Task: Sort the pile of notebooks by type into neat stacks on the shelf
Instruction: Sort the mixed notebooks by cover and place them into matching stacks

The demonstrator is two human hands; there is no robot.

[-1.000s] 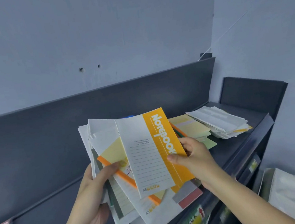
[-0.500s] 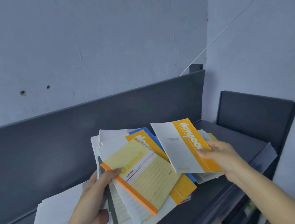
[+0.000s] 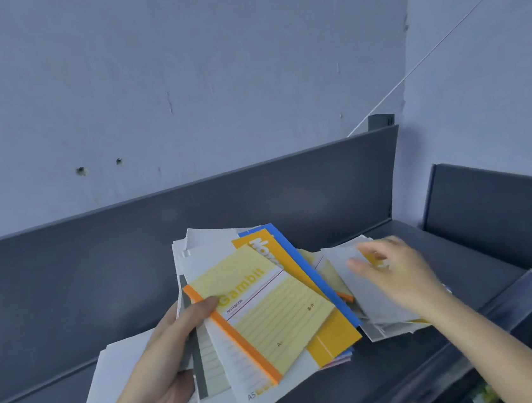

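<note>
Left hand: we grip the bundle at its left edge, with the thumb pressed on the top cover's orange spine and the fingers curled beneath.

Right hand: the fingers are straight, slightly spread and hold nothing. It hovers over the stack; through the blur we cannot tell whether the fingertips touch the top cover.

Bundle: fanned notebooks, held up off the shelf. The yellow Gambit is on top, with an orange notebook and a blue one under it.

Stack: it lies on the shelf, just right of the bundle and under our right hand. Its edges are uneven, and a grey-white cover is on top.

Direction: the Gambit lies left of the right hand and near it, with its free long edge turned toward that hand.

Long axis: diagonal, from far-left to near-right along the spine.

Nearer hand: the right, which is free and close to both the free edge and the stack. The left is occupied.

Next move, we judge: a short reach leftward and a pinch on the free edge, then a separate spot for this type.

Left side: white sheets lie by our left forearm.
</note>
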